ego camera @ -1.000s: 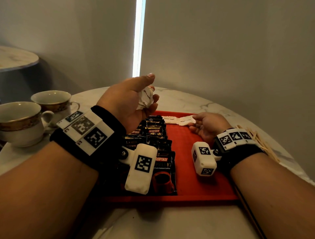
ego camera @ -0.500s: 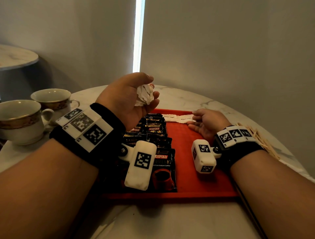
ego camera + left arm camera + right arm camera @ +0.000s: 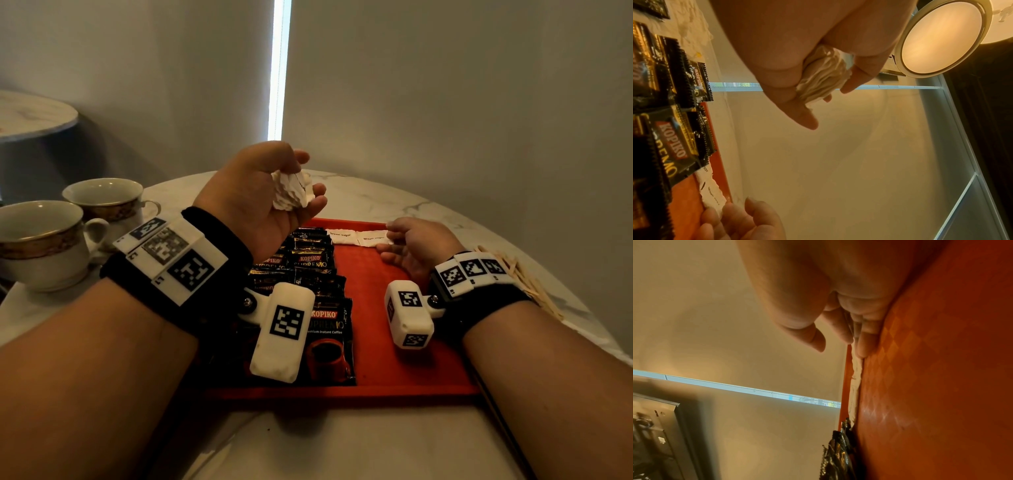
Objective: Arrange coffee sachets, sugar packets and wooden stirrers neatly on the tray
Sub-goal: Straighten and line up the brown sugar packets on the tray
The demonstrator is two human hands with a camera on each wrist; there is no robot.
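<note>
A red tray [image 3: 387,363] lies on the marble table. Black coffee sachets [image 3: 308,270] run in an overlapping row down its left side. Two white sugar packets [image 3: 356,237] lie side by side at its far edge. My left hand [image 3: 270,195] is raised above the sachets and grips a bunch of white sugar packets [image 3: 293,193], which show between thumb and fingers [image 3: 824,78] in the left wrist view. My right hand [image 3: 407,245] rests low on the tray, its fingertips [image 3: 863,348] touching the right-hand packet. Wooden stirrers [image 3: 520,274] lie on the table right of the tray.
Two white cups with gold bands [image 3: 48,246] stand at the table's left edge. A second round table [image 3: 30,114] is further back on the left. A grey wall rises close behind the table.
My left hand has lifted a little and curled tighter round the bunch of packets. My right hand has stayed at the packets on the tray's far edge.
</note>
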